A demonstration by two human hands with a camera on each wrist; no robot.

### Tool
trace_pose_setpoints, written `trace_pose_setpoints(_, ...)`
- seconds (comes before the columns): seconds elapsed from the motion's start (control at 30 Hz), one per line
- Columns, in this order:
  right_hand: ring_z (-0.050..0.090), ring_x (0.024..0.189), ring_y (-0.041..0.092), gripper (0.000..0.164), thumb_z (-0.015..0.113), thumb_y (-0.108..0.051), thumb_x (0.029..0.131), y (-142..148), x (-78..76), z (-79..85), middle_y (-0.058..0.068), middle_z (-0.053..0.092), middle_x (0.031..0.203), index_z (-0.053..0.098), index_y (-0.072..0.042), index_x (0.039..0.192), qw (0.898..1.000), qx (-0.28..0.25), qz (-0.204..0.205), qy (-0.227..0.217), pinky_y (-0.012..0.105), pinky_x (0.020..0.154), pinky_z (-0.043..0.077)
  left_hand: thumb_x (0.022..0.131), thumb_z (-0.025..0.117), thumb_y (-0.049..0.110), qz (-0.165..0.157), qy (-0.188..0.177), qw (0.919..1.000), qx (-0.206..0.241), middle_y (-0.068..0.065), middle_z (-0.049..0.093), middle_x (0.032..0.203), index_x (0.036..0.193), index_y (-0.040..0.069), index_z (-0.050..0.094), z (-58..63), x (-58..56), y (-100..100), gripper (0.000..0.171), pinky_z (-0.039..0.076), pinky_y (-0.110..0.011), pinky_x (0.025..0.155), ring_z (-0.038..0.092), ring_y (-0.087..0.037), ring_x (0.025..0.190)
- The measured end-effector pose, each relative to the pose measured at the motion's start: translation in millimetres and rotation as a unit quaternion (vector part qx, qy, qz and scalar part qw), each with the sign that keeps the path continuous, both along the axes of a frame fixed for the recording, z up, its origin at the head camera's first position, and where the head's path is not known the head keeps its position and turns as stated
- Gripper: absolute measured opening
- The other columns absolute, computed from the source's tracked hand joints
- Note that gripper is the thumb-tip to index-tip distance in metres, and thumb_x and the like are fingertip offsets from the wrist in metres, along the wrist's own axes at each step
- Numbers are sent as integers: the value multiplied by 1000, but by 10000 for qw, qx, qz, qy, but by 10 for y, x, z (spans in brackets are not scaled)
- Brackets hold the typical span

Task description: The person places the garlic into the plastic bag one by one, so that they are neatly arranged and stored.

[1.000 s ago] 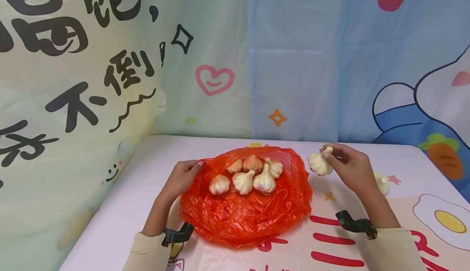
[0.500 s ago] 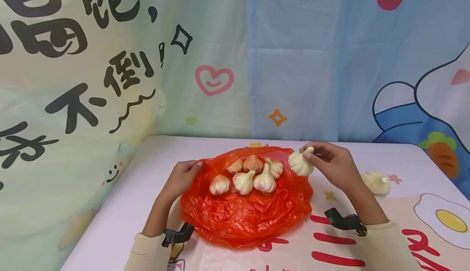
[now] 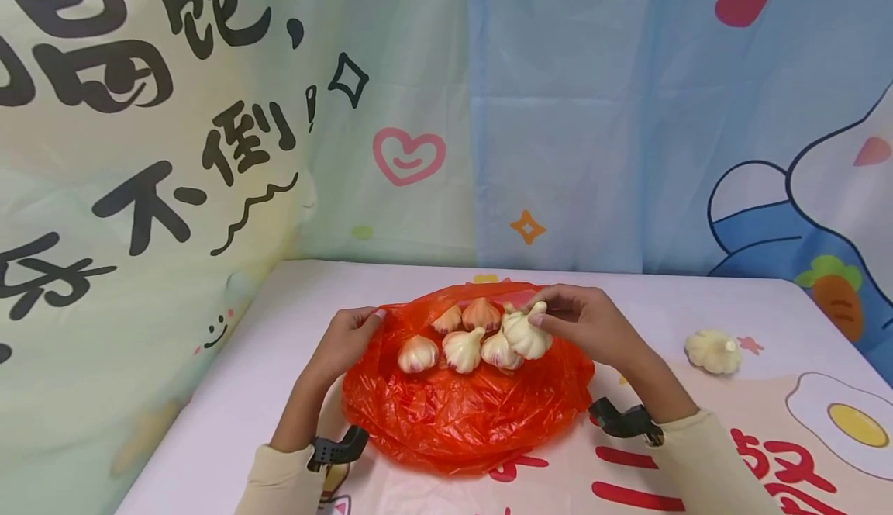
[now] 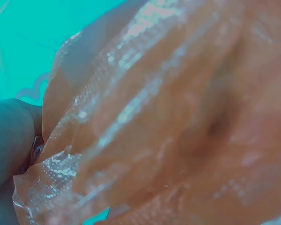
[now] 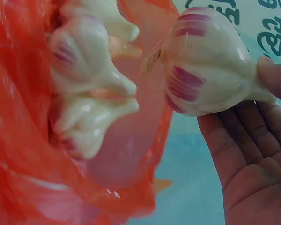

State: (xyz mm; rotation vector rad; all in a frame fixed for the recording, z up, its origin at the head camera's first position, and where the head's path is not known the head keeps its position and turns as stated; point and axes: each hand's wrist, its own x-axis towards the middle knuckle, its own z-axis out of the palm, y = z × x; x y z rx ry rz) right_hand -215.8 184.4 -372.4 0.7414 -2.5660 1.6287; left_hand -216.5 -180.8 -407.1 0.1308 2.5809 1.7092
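Note:
A red plastic bag (image 3: 460, 422) lies spread open on the table with several garlic bulbs (image 3: 418, 354) inside. My left hand (image 3: 346, 344) pinches the bag's left rim between thumb and fingers; in the left wrist view the crinkled plastic (image 4: 131, 122) fills most of the picture beside the thumb (image 4: 9, 140). My right hand (image 3: 593, 323) holds a white garlic bulb (image 3: 526, 333) by its stem over the bag's right side, partly covering bulbs behind it. The right wrist view shows this bulb (image 5: 206, 65), purple-streaked with a root tuft, apart from the bulbs in the bag.
Another garlic bulb (image 3: 713, 351) lies on the table to the right of my right forearm. The table (image 3: 670, 298) has a printed cloth. Patterned curtains (image 3: 558, 112) hang behind the table and along its left. A black wrist camera (image 3: 338, 447) sits on each wrist.
My right hand has carried the garlic bulb leftward from beside the bag to over the bulbs in it. The lone bulb at the right has come into full view. My left hand stays put.

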Motion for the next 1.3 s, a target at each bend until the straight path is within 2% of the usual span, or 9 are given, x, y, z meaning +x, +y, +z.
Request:
trace_pose_setpoints(0.23,66,94,26,17,72,-12,89,-159,-51,-124,8,68,101,69,-4,104,9995,-117,271,-100,31,78,57,102,50,26,13,-5,10000,-7,-10,69,88,106,7,72,-28,-13,-2,30,59,-36,64,66,-27,72)
trace_pose_setpoints(0.47,66,94,25,16,72,-9,88,-349,-114,-217,9,67,99,68,-1,102,9953,-415,856,-180,32,76,57,102,50,25,-5,-28,10000,14,-10,69,88,107,6,72,-14,-8,5,29,59,-36,64,66,-28,72)
trace_pose_setpoints(0.67,65,86,24,14,72,-15,89,-483,-153,-236,4,67,96,70,-7,100,9903,-64,1349,-316,34,74,58,102,50,26,22,26,10000,-52,-10,69,87,105,7,72,-10,-10,1,29,58,-36,64,65,-28,72)
trace_pose_setpoints(0.93,63,87,23,16,74,-21,88,-620,-140,-306,1,67,97,70,-12,101,9900,189,1279,-570,32,73,57,102,50,26,26,-18,10000,-16,-10,69,88,106,7,72,-12,-11,3,29,59,-36,64,66,-28,73)
trace_pose_setpoints(1.17,65,92,23,13,70,-12,90,-783,-111,-435,4,67,96,69,-5,101,9816,-173,1749,-743,31,80,56,102,50,26,28,-30,10000,11,-10,69,88,106,7,72,-5,2,3,30,58,-36,65,66,-29,73)
trace_pose_setpoints(1.3,65,92,22,13,71,-9,89,-854,-85,-484,4,67,96,69,-3,101,9803,-284,1815,-726,29,82,55,102,50,26,1,-5,10000,17,-10,69,88,106,7,72,-4,0,8,30,59,-37,65,66,-29,73)
